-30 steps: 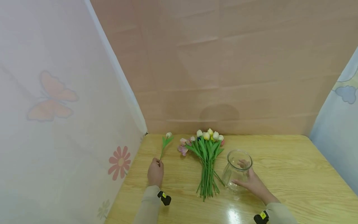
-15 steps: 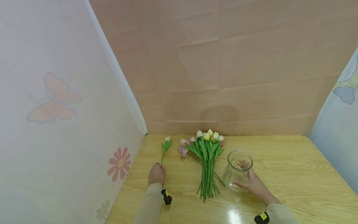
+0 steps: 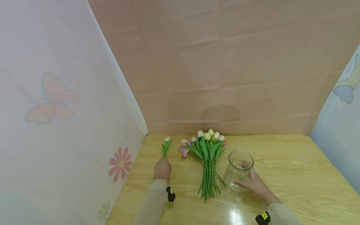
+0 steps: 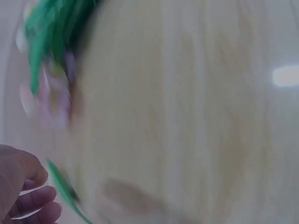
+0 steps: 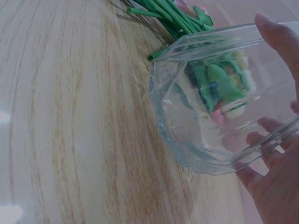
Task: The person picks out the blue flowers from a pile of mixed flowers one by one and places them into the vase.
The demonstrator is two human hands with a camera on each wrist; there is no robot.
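A person's left hand (image 3: 162,169) lies at the lower stem of a single white artificial tulip with green leaves (image 3: 166,147) at the left of a pale, wood-grained table (image 3: 295,175). The fingers are bent, but blur in the left wrist view leaves it unclear whether they pinch the stem. The right hand (image 3: 254,186) is spread wide round a clear, round-rimmed glass vase (image 3: 233,175), thumb on the near side, fingers on the far side. Between the hands lies a thick bunch of white, yellow and pink tulips with long green stems (image 3: 208,162).

The slim stem is the likeliest trouble for the left hand: a loose pinch could let the tulip roll or twist, and pulling by the leaves could bend or strip them. Swung toward the middle, it could snag a frilled mauve bloom (image 3: 184,151) at the bunch's edge.

On the right, smooth glass offers little friction, so a slack grasp could let the vase slide or tip. A stray green stem (image 3: 221,180) ends just beside its base; whether they touch is hard to tell. Nudged leftward, the vase could ride onto that stem, rock, or scatter the loose pile.
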